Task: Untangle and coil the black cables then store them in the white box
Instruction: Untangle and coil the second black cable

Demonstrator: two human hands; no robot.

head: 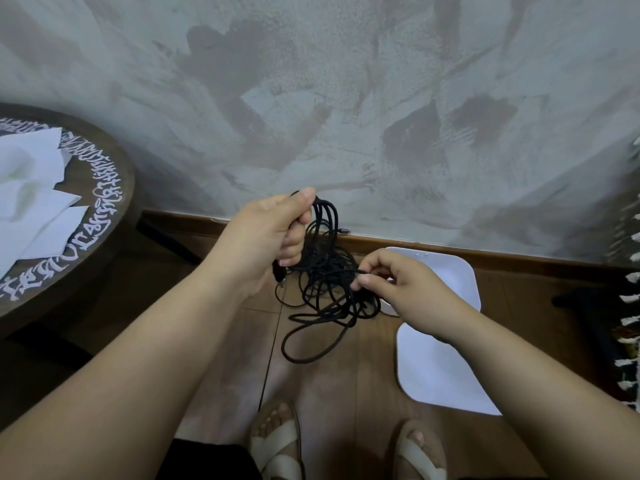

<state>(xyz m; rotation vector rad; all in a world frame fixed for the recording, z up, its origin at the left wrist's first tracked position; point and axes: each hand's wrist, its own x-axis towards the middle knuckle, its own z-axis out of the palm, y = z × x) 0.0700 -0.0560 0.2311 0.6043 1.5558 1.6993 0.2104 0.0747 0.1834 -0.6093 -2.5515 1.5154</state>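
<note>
Now: left hand [277, 233] grip curled round gathered loops of black cables [325, 275], holding tangle up above floor [322, 382]. Right hand [394, 282] grip pinches single strand at tangle's side. Best, by my judgement: hold left steady, ease pinched strand out slowly, no yanking, or knots tighten. White box [446, 368] on floor, just right of tangle.
</note>
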